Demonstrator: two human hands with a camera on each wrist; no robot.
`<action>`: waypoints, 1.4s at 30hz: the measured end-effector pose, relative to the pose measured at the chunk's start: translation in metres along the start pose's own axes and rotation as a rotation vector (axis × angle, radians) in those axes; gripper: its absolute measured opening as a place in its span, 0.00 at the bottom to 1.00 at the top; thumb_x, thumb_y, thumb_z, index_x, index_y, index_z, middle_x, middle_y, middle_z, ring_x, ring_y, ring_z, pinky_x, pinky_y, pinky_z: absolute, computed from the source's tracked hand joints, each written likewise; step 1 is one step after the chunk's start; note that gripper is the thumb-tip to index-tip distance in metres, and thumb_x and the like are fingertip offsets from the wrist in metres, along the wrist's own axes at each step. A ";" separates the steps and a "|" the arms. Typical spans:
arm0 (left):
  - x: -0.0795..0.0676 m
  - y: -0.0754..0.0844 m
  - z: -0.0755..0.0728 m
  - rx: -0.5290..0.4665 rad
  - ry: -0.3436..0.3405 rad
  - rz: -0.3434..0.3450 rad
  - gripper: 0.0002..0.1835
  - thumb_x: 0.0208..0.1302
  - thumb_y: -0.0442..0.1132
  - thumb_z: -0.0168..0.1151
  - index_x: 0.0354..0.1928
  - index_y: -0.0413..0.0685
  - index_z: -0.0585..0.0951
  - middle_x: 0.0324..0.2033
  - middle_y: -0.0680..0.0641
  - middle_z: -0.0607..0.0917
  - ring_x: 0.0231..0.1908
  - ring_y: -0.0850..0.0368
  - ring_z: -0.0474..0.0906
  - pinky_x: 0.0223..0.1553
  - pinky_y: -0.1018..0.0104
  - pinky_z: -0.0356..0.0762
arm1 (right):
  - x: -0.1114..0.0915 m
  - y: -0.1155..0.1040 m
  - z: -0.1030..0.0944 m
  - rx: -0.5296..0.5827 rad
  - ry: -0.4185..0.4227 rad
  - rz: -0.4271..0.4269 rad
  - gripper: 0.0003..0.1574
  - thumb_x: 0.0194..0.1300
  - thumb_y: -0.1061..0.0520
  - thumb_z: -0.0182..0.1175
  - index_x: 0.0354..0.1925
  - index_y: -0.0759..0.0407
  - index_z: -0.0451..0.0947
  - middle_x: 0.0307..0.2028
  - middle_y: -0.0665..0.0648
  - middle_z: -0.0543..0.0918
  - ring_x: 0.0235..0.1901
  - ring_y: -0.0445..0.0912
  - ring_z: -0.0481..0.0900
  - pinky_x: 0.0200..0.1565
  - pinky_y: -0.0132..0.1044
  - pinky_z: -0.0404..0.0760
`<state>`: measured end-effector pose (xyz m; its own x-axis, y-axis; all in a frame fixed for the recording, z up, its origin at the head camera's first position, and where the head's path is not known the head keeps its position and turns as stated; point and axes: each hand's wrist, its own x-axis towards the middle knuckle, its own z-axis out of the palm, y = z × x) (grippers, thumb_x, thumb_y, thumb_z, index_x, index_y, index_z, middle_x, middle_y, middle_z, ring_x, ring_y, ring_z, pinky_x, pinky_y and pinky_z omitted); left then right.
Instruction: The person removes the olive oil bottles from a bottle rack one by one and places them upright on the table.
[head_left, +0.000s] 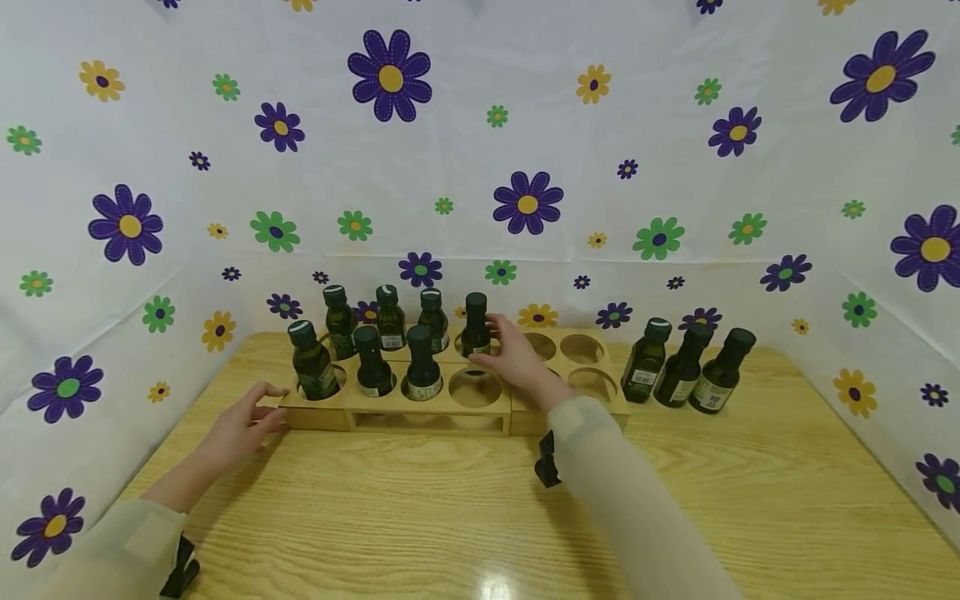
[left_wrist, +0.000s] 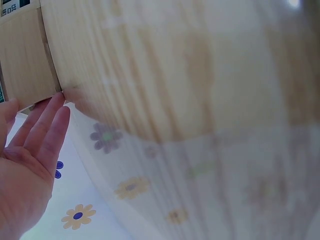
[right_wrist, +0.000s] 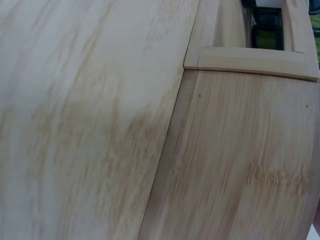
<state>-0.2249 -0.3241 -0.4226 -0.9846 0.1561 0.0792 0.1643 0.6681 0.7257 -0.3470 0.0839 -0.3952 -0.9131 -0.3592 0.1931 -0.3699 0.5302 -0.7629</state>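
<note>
A long wooden rack (head_left: 431,422) with two rows of round holes stands on the table. My right hand (head_left: 517,354) reaches over it and holds a dark green glass bottle (head_left: 476,321) upright at the back row, fingers and thumb on its sides. At the rack's left end, the fingers of my left hand (head_left: 243,429) touch the corner, fairly straight. The left wrist view also shows this hand (left_wrist: 32,160) against the rack's end (left_wrist: 27,60). In the right wrist view the rack's front (right_wrist: 240,150) fills much of the picture; the right hand is nearly all out of sight.
Several similar bottles (head_left: 390,318) stand in the rack's left part, in both rows. Three more, among them a bottle with a white label (head_left: 643,371), stand on the table (head_left: 420,508) just right of the rack. A flower-printed cloth (head_left: 457,150) hangs behind and at both sides.
</note>
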 end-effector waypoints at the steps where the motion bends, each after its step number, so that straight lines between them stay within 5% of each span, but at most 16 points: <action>1: 0.000 0.000 0.000 0.000 0.000 0.000 0.15 0.77 0.39 0.47 0.60 0.42 0.65 0.48 0.29 0.81 0.45 0.39 0.82 0.31 0.55 0.79 | 0.000 0.000 0.000 -0.008 0.001 0.002 0.47 0.62 0.57 0.68 0.71 0.64 0.55 0.65 0.67 0.67 0.64 0.60 0.67 0.62 0.50 0.65; 12: 0.003 0.003 0.002 -0.011 -0.008 0.007 0.14 0.77 0.39 0.46 0.59 0.42 0.65 0.50 0.28 0.80 0.47 0.37 0.81 0.32 0.53 0.79 | 0.006 0.002 0.004 -0.111 0.036 0.021 0.44 0.66 0.57 0.65 0.71 0.64 0.54 0.65 0.67 0.68 0.62 0.58 0.70 0.60 0.49 0.67; 29: 0.005 0.006 0.002 -0.004 -0.009 0.016 0.15 0.77 0.39 0.46 0.59 0.41 0.65 0.50 0.27 0.79 0.46 0.37 0.81 0.32 0.52 0.80 | 0.005 0.003 0.004 -0.108 0.097 0.034 0.39 0.66 0.57 0.65 0.68 0.64 0.59 0.60 0.66 0.73 0.60 0.58 0.72 0.59 0.50 0.68; 42: 0.003 -0.004 0.001 -0.002 -0.014 0.002 0.16 0.78 0.41 0.46 0.61 0.41 0.64 0.50 0.27 0.79 0.46 0.36 0.81 0.30 0.56 0.79 | 0.004 -0.015 -0.018 -0.127 0.087 -0.008 0.38 0.68 0.54 0.62 0.69 0.62 0.58 0.62 0.64 0.72 0.60 0.57 0.70 0.59 0.50 0.67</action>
<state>-0.2283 -0.3254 -0.4258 -0.9833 0.1677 0.0705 0.1658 0.6667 0.7267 -0.3481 0.0888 -0.3722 -0.9193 -0.2986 0.2563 -0.3912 0.6224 -0.6779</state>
